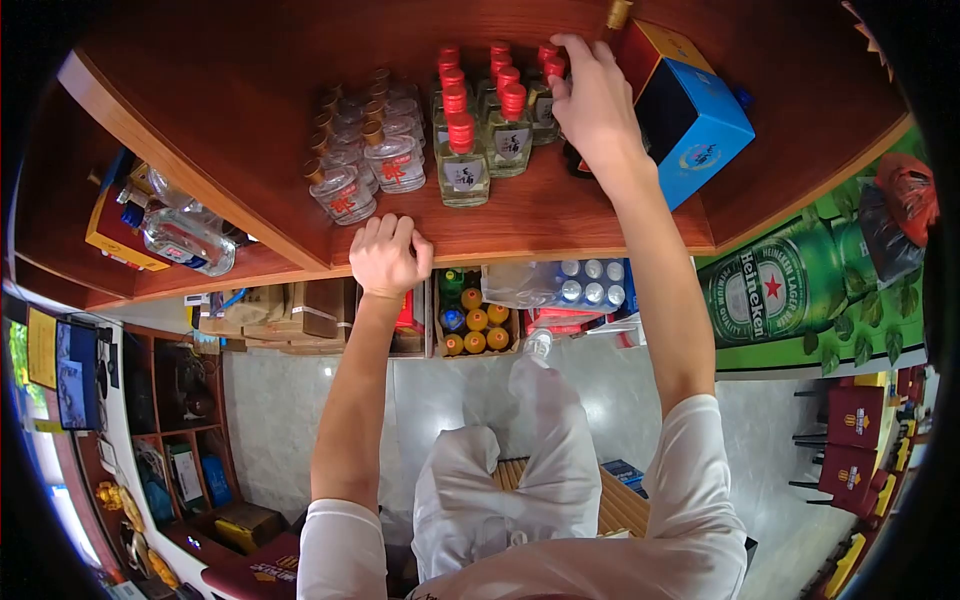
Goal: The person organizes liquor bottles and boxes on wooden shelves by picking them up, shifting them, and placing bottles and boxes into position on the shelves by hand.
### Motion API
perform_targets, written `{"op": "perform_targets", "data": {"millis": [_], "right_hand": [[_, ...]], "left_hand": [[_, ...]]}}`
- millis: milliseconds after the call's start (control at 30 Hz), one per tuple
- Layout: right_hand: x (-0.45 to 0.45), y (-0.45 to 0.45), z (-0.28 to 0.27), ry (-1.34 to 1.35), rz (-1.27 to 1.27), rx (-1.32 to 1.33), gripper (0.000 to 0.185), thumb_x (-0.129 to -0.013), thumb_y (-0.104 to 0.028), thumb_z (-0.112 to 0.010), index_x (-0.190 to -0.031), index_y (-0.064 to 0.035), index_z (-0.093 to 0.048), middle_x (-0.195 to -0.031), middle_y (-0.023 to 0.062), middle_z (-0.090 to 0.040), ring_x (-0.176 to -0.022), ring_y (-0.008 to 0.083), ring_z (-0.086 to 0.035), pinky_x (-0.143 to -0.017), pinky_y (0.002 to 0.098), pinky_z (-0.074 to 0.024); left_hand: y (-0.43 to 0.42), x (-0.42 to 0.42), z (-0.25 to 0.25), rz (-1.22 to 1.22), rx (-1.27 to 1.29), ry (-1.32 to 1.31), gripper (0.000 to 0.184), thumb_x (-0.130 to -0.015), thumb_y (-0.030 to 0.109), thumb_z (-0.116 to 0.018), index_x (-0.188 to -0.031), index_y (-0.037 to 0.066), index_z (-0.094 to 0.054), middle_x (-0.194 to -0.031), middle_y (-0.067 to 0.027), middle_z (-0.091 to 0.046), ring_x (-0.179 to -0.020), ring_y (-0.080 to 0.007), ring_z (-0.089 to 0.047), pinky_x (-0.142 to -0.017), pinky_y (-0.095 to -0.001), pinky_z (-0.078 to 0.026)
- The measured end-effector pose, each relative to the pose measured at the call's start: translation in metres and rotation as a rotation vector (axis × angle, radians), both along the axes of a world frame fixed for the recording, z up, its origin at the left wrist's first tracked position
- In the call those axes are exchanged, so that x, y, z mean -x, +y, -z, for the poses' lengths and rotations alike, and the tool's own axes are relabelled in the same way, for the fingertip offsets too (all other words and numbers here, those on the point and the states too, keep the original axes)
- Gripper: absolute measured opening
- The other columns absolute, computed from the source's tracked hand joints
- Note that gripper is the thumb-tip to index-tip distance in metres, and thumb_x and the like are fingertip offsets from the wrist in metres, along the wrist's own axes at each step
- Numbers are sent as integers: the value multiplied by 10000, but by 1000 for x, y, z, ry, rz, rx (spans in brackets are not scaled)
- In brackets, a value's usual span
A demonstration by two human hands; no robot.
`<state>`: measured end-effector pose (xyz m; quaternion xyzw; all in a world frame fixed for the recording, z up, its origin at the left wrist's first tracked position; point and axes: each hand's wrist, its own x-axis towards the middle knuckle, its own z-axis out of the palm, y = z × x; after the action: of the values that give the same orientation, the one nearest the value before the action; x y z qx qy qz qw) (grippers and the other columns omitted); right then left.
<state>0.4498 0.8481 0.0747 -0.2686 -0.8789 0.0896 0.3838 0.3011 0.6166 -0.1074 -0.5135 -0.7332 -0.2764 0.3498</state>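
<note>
My left hand (390, 253) is closed over the front edge of the wooden shelf (500, 238), knuckles up. My right hand (600, 105) is up on the shelf, its thumb and index finger bent around the cap of a red-capped liquor bottle (543, 108) at the right end of the group. Its other fingers are partly hidden. Beside it, more red-capped clear bottles (463, 180) with grey labels stand in rows. Left of these are several small flat clear bottles (397, 165) with red lettering. A dark bottle (577, 162) shows partly behind my right wrist.
A blue box (700, 135) stands right of my right arm. Larger clear bottles (185, 240) lie in the left compartment. Below the shelf are a carton of orange-capped bottles (475, 325) and wrapped cans (592, 282). A Heineken poster (770, 290) covers the right side.
</note>
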Motion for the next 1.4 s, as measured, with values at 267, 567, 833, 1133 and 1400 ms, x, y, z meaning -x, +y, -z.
{"op": "perform_targets", "data": {"millis": [267, 567, 833, 1133, 1400], "right_hand": [[26, -76, 56, -51, -106, 101, 510, -913, -438, -736, -1155, -4, -618, -1071, 233, -672, -896, 442, -713, -738, 511, -598], [-18, -32, 61, -81, -74, 63, 405, -964, -335, -691, -1046, 55, -621, -1072, 291, -672, -929, 447, -703, -808, 541, -581], [-23, -7, 45, -131, 39, 145, 381, -923, -190, -729, -1144, 44, -525, -992, 283, -705, -895, 479, -701, -792, 542, -577], [-4, 13, 37, -168, 112, 184, 390, -940, -165, -719, -1139, 102, -517, -960, 327, -697, -926, 499, -697, -818, 543, -577], [7, 22, 36, -137, 100, 231, 464, -949, -197, -724, -1232, 104, -512, -949, 333, -698, -969, 506, -685, -838, 545, -571]], "left_hand": [[0, -1, -1, -14, 46, -9, 128, -738, 193, -619, -681, 120, -532, -696, -67, -529, -651, -278, -546, -572, -408, -437], [-2, -2, -1, -13, 39, -5, 132, -739, 194, -612, -675, 125, -520, -694, -68, -523, -647, -277, -539, -565, -408, -431], [-1, -4, -5, 6, 24, -22, 137, -761, 161, -601, -682, 100, -507, -691, -89, -512, -639, -306, -537, -571, -423, -431], [0, -3, -3, -11, 42, -18, 146, -759, 160, -599, -672, 105, -494, -684, -86, -503, -638, -304, -537, -573, -419, -435], [-1, -4, -5, 9, 25, -22, 138, -763, 156, -604, -681, 105, -504, -685, -89, -504, -637, -305, -535, -572, -421, -435]]}}
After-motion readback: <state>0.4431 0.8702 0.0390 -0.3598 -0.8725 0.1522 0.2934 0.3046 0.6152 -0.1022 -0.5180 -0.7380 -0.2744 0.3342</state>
